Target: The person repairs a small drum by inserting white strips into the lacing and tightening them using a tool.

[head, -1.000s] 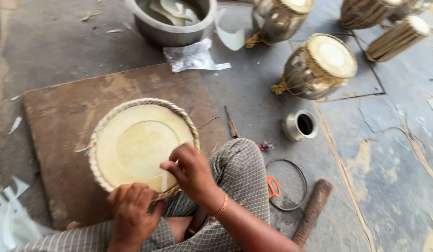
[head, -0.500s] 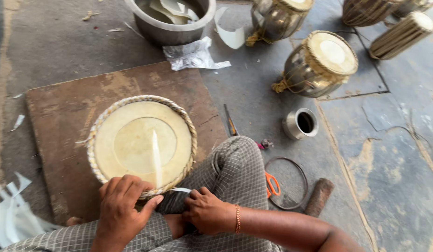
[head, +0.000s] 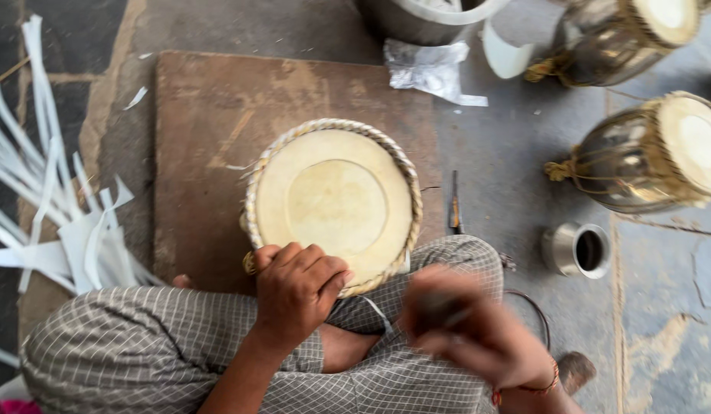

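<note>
— Grip first: what are the two hands doing?

— Left hand (head: 298, 287) is curled, knuckles up, fingers closed over the near rim of the drumhead (head: 334, 201). Right hand (head: 470, 333) is blurred, to the right and nearer, above the knee; it looks fisted around something dark, but I cannot tell what, nor be sure it is closed.

— Where is the drumhead?

— Flat on the board (head: 210, 123), which lies on the stone floor, near its near-right part. One drumhead, pale, with a braided ring around its edge.

— Count the rest.

— Two finished drums: one (head: 651, 153) on its side at the right, another (head: 624, 38) at the far right, partly cut off. One metal bowl (head: 424, 19) at the far edge. One small metal cup (head: 576, 249) on the floor, right of the knee. One thin tool (head: 454, 203) just right of the board. One crumpled plastic scrap (head: 428, 69) beside the bowl. A heap of white strips (head: 56, 207) at the left; too tangled to count.
</note>
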